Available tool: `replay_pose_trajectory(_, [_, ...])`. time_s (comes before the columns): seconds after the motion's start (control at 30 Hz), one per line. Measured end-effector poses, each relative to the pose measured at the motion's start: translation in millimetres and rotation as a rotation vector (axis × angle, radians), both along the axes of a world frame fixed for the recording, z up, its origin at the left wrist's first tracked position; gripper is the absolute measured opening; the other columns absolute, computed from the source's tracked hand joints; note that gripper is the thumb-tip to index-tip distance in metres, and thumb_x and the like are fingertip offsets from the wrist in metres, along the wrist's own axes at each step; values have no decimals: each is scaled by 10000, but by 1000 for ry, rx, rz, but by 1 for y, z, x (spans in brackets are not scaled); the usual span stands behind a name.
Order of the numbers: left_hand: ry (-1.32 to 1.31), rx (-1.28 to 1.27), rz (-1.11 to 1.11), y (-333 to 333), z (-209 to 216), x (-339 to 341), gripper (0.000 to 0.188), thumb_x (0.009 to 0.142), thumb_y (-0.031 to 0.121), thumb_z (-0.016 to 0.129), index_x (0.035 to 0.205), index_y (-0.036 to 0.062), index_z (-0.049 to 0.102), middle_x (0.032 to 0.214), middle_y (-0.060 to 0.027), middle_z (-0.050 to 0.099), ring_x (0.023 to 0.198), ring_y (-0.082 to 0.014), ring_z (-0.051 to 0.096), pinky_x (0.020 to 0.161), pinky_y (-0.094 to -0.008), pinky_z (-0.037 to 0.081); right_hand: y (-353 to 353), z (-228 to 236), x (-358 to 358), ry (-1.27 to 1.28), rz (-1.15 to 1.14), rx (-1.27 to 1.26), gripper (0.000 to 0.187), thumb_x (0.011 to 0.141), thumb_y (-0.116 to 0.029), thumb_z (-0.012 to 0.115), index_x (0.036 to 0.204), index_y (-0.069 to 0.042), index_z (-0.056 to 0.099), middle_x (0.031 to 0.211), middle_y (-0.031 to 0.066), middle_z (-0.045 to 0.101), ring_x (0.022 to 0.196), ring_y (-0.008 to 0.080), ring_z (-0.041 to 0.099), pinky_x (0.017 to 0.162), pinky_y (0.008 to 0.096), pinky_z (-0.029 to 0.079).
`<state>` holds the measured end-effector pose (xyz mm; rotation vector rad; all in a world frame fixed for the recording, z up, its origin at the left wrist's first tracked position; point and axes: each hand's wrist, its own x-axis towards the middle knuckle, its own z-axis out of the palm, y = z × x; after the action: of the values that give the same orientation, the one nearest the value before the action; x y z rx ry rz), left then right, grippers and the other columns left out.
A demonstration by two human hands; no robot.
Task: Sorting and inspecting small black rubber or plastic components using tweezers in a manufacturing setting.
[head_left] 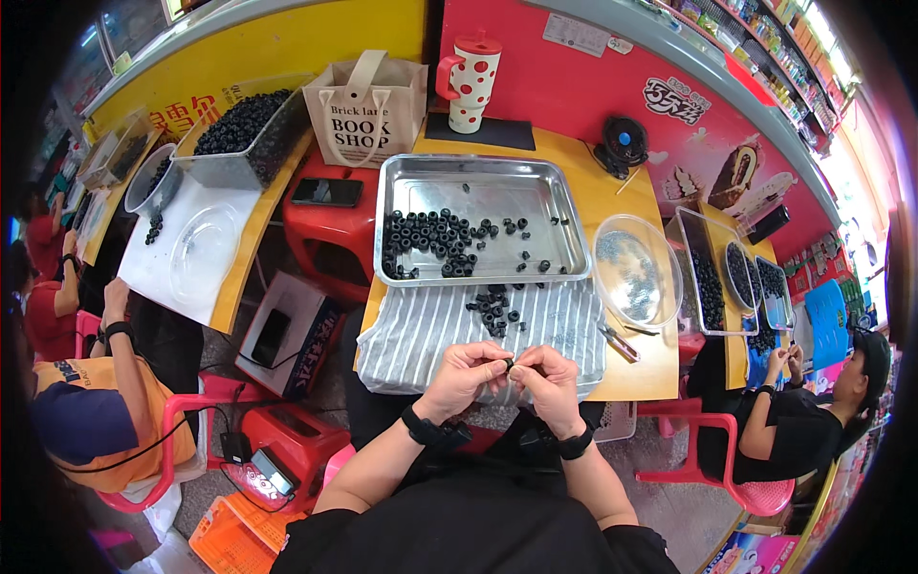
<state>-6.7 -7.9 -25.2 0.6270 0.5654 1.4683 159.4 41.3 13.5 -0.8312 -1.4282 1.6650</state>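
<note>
Over the near edge of a striped grey-and-white cloth (402,330), my left hand (466,379) and my right hand (549,385) meet fingertip to fingertip. Both are closed in a pinch on a small black part, mostly covered by the fingers. Just beyond them, several loose black ring-shaped parts (492,311) lie on the cloth. A shallow metal tray (521,182) holds a heap of similar black parts (421,234), thickest at its left. Right of it sits a round clear plastic lid or dish (639,277) with tiny bits inside.
Small pliers-like tool (620,344) rests right of the cloth. Behind the tray stand a dotted tumbler (473,86), a canvas bag (367,113) and a black fan (623,143). A phone (327,192) lies on a red stool (330,234). People sit working at both sides.
</note>
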Motion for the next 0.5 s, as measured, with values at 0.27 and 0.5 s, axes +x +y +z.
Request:
replay_pose_trajectory(0.27, [-166,-65,-87,0,-2,-3,196,964,17,610,1147,-36,658,933,-98,696,747,-125,665,668,-225,555,2,-7,-4,65,-17,-30,58,874,-3,711,870,-17,655,756,-3,634,629,37,555,555,191,433])
replay_pose_trajectory(0.5, [-164,-84,-90,2,1,-4,202,962,54,629,1145,-26,663,918,-92,705,755,-130,673,676,-236,560,4,-9,0,127,1,-111,39,900,-7,686,915,-10,650,798,13,648,671,54,569,595,208,459])
